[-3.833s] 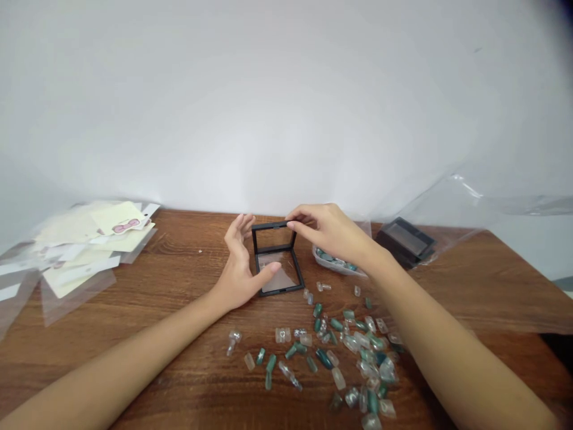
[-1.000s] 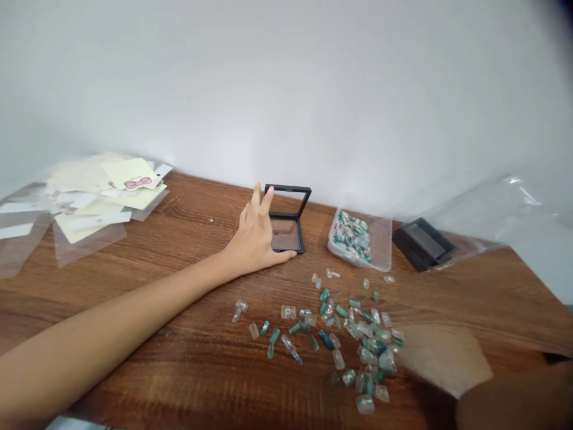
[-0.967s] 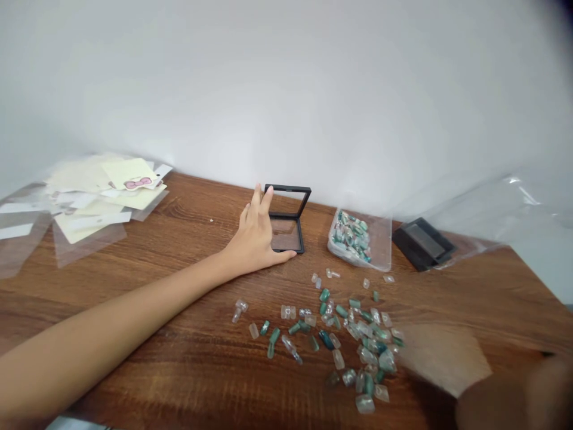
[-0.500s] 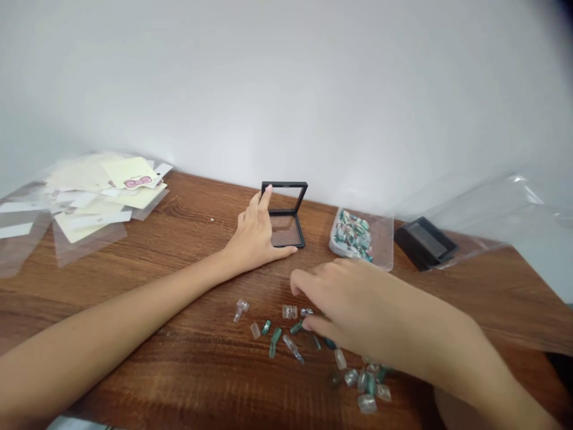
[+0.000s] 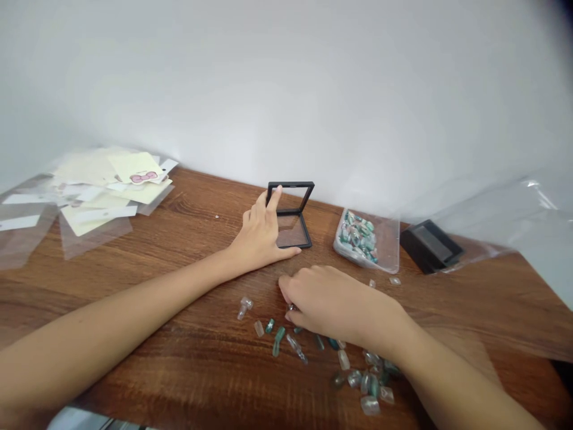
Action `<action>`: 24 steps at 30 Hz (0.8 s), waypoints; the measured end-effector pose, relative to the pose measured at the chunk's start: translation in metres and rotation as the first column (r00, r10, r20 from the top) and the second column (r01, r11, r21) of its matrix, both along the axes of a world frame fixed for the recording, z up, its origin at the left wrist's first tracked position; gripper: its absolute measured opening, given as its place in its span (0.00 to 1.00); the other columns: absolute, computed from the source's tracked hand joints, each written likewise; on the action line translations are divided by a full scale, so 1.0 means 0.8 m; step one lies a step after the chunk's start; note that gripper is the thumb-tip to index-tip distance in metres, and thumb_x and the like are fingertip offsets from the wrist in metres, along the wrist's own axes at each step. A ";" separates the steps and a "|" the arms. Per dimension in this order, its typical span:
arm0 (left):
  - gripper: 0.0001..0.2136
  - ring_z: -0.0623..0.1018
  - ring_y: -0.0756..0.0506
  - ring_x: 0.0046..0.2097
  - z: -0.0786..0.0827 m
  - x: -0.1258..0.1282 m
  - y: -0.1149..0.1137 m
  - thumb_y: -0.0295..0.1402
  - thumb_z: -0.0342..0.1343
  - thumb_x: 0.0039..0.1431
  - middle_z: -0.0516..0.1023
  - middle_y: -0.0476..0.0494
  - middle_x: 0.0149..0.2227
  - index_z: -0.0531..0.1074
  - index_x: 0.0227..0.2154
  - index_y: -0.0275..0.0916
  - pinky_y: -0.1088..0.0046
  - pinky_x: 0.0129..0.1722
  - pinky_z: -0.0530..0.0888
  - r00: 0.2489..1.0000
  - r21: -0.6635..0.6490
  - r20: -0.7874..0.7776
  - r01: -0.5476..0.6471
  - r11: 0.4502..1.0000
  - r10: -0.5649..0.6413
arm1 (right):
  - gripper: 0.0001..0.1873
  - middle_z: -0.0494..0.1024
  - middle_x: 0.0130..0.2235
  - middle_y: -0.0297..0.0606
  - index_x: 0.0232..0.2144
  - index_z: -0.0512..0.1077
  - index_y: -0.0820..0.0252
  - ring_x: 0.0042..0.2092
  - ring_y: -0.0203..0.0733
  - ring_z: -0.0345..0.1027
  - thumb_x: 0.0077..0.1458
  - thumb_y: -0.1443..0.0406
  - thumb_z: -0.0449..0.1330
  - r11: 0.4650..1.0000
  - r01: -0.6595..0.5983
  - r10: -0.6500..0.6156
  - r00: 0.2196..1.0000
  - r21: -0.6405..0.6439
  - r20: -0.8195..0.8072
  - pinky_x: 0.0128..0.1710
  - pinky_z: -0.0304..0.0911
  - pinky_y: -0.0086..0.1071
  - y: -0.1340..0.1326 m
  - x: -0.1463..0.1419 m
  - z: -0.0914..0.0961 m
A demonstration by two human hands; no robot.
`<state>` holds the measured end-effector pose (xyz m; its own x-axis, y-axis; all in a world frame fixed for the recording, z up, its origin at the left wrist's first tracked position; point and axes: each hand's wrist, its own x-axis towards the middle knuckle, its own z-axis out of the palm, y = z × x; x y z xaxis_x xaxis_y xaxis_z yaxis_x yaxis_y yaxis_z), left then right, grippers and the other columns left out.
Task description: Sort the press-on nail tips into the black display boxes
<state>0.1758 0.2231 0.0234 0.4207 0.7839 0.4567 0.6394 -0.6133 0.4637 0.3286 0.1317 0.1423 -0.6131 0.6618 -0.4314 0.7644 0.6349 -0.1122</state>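
Now my right hand is over the loose nail pieces. A second ago it was only a blur at the low right edge, and half a second ago it was just arriving. It has since slid a little toward 9 o'clock and settled lower, knuckles up and fingers curled down onto the table. The fingertips are bunched at the near-left edge of the scatter, but I cannot tell whether they have closed on a piece or only touch one. My left hand has not let go of its post. It lies flat and loose against the 9 o'clock side of the black frame case, with the index finger up the lid's edge and the thumb along the front of the base. As I judge it, the work has passed from opening the case to sorting among the pieces.

The case sits at 12 o'clock near the wall. It is square and thin-rimmed, its lid stands upright, and a clear film shows in both halves with nothing on it. At 1 o'clock is a clear tray holding more teal and clear pieces.
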 end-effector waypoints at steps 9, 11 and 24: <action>0.64 0.51 0.19 0.70 -0.001 0.001 -0.001 0.51 0.69 0.49 0.44 0.17 0.71 0.22 0.70 0.42 0.31 0.61 0.57 1.000 0.015 0.005 -0.020 1.000 0.020 | 0.05 0.82 0.41 0.47 0.40 0.74 0.66 0.42 0.50 0.78 0.62 0.73 0.58 0.968 -0.075 0.096 0.992 0.239 -0.081 0.42 0.68 0.38 0.012 -0.003 -0.013; 0.64 0.51 0.19 0.70 0.000 0.001 -0.002 0.50 0.70 0.49 0.45 0.17 0.70 0.23 0.70 0.41 0.32 0.61 0.58 1.000 0.023 -0.003 -0.022 1.000 0.022 | 0.05 0.82 0.40 0.47 0.39 0.74 0.65 0.42 0.50 0.77 0.61 0.73 0.58 0.962 -0.094 0.122 0.988 0.254 -0.096 0.43 0.68 0.38 0.011 -0.003 -0.016; 0.65 0.52 0.21 0.70 0.008 0.001 -0.003 0.49 0.71 0.47 0.46 0.18 0.71 0.22 0.69 0.40 0.35 0.62 0.60 0.997 0.005 -0.076 -0.021 1.000 0.022 | 0.02 0.81 0.39 0.42 0.38 0.73 0.61 0.41 0.47 0.76 0.63 0.68 0.61 0.998 -0.038 0.041 0.997 0.046 -0.070 0.38 0.64 0.35 0.007 0.004 0.000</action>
